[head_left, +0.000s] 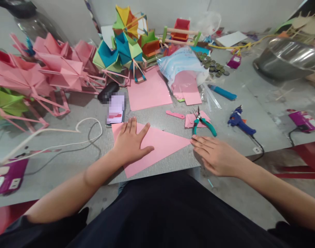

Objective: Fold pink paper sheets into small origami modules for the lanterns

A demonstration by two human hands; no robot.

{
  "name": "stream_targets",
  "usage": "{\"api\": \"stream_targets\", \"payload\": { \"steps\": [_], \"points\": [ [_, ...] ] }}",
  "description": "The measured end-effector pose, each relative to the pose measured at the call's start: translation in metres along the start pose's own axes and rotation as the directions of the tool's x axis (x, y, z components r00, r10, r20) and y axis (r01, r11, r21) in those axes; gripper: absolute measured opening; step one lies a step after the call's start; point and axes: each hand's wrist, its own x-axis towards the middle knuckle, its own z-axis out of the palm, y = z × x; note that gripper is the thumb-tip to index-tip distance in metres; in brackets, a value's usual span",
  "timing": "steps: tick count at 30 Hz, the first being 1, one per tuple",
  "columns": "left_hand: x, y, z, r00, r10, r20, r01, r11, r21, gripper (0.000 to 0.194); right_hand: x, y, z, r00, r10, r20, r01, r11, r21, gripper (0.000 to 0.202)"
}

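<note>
A triangular sheet of pink paper (157,141) lies flat near the front edge of the table, its narrow tip pointing right. My left hand (128,143) rests on its wide end with the fingers spread. At the tip is my right hand (215,155), palm down, its fingers stretched out and touching the paper's point. Just beyond that hand are green-handled pliers (205,122), resting on small folded pink pieces (189,120). A pink strip-like tool (175,114) lies to their left. Past my left hand is a phone (116,108) with a lit, blurred screen.
Pink folded-paper models (61,65) crowd the left, with multicoloured ones (127,44) behind. Pink sheets (149,91) and a plastic bag (181,63) lie mid-table. A blue glue gun (241,120), a blue cutter (222,92) and a metal bowl (283,62) are on the right. White cable (95,120) loops at left.
</note>
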Motion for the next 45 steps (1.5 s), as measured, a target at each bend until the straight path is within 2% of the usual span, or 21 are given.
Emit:
{"api": "stream_targets", "payload": {
  "steps": [4,8,11,13,17,20,23,25,27,29,30,31,32,34,36,37,38,39,40,42,45],
  "points": [
    [0.000,0.000,0.000,1.000,0.006,-0.010,-0.006,1.000,0.017,0.102,-0.004,-0.004,0.002,0.996,0.008,-0.092,-0.014,0.998,-0.065,0.022],
    [0.000,0.001,0.000,1.000,0.010,-0.020,-0.009,0.999,0.051,0.102,0.003,-0.007,0.007,0.964,0.021,-0.266,-0.047,0.994,-0.095,0.019],
    [-0.001,0.002,0.000,1.000,0.013,-0.026,-0.012,0.998,0.058,0.101,0.016,-0.012,0.012,0.909,0.129,-0.395,-0.140,0.990,0.002,0.015],
    [-0.002,0.003,0.001,0.999,0.007,-0.044,-0.005,0.999,0.053,0.101,0.030,-0.018,0.015,0.879,0.226,-0.421,-0.211,0.974,0.083,0.013],
    [-0.005,0.002,0.004,0.985,-0.033,-0.167,0.033,0.999,-0.002,0.093,0.069,-0.034,0.018,0.871,0.411,-0.270,-0.369,0.909,0.192,0.024],
    [-0.005,-0.004,0.005,0.948,-0.080,-0.307,0.058,0.995,-0.080,0.063,0.095,-0.041,0.019,0.874,0.482,-0.070,-0.460,0.864,0.202,0.038],
    [-0.005,-0.014,0.003,0.914,-0.126,-0.386,0.087,0.989,-0.117,0.045,0.108,-0.037,0.020,0.854,0.518,0.044,-0.516,0.834,0.196,0.047],
    [-0.004,-0.021,0.001,0.907,-0.142,-0.398,0.104,0.988,-0.114,0.039,0.109,-0.031,0.020,0.849,0.524,0.068,-0.526,0.823,0.216,0.045],
    [-0.004,-0.027,0.000,0.913,-0.126,-0.388,0.090,0.990,-0.111,0.034,0.106,-0.026,0.019,0.854,0.518,0.054,-0.514,0.821,0.248,0.031],
    [-0.004,-0.032,-0.003,0.910,-0.085,-0.405,0.038,0.992,-0.122,0.031,0.100,-0.025,0.015,0.856,0.516,-0.037,-0.491,0.833,0.256,0.009],
    [-0.005,-0.035,-0.004,0.889,-0.070,-0.453,0.013,0.992,-0.127,0.030,0.097,-0.026,0.010,0.850,0.513,-0.117,-0.477,0.845,0.241,0.009],
    [-0.007,-0.037,-0.006,0.846,-0.056,-0.530,-0.010,0.993,-0.121,0.029,0.092,-0.027,0.005,0.836,0.505,-0.215,-0.464,0.859,0.214,0.014],
    [-0.009,-0.039,-0.008,0.776,-0.039,-0.630,-0.030,0.995,-0.098,0.027,0.087,-0.029,-0.002,0.813,0.484,-0.323,-0.450,0.875,0.177,0.017],
    [-0.016,-0.042,-0.014,0.551,0.025,-0.834,-0.045,0.999,0.000,0.024,0.076,-0.033,-0.016,0.738,0.427,-0.523,-0.449,0.889,0.091,0.013],
    [-0.025,-0.044,-0.022,0.298,0.142,-0.944,-0.046,0.990,0.135,0.022,0.065,-0.038,-0.027,0.672,0.363,-0.646,-0.449,0.893,0.035,0.018],
    [-0.030,-0.044,-0.027,0.207,0.199,-0.958,-0.051,0.980,0.193,0.023,0.060,-0.040,-0.030,0.658,0.336,-0.674,-0.438,0.899,0.020,0.023],
    [-0.036,-0.043,-0.030,0.156,0.243,-0.957,-0.060,0.970,0.237,0.024,0.056,-0.042,-0.031,0.656,0.314,-0.686,-0.421,0.907,0.012,0.028],
    [-0.042,-0.042,-0.033,0.148,0.275,-0.950,-0.072,0.961,0.267,0.026,0.052,-0.044,-0.029,0.664,0.294,-0.687,-0.395,0.919,0.011,0.033],
    [-0.048,-0.040,-0.034,0.192,0.292,-0.937,-0.088,0.956,0.280,0.026,0.048,-0.046,-0.025,0.681,0.281,-0.676,-0.365,0.931,0.019,0.036],
    [-0.059,-0.034,-0.030,0.348,0.317,-0.882,-0.116,0.949,0.295,0.025,0.040,-0.051,-0.012,0.722,0.283,-0.632,-0.321,0.945,0.056,0.040],
    [-0.071,-0.020,-0.007,0.589,0.285,-0.756,-0.135,0.957,0.256,0.020,0.029,-0.061,0.013,0.794,0.377,-0.477,-0.342,0.926,0.162,0.036]
  ]
}}
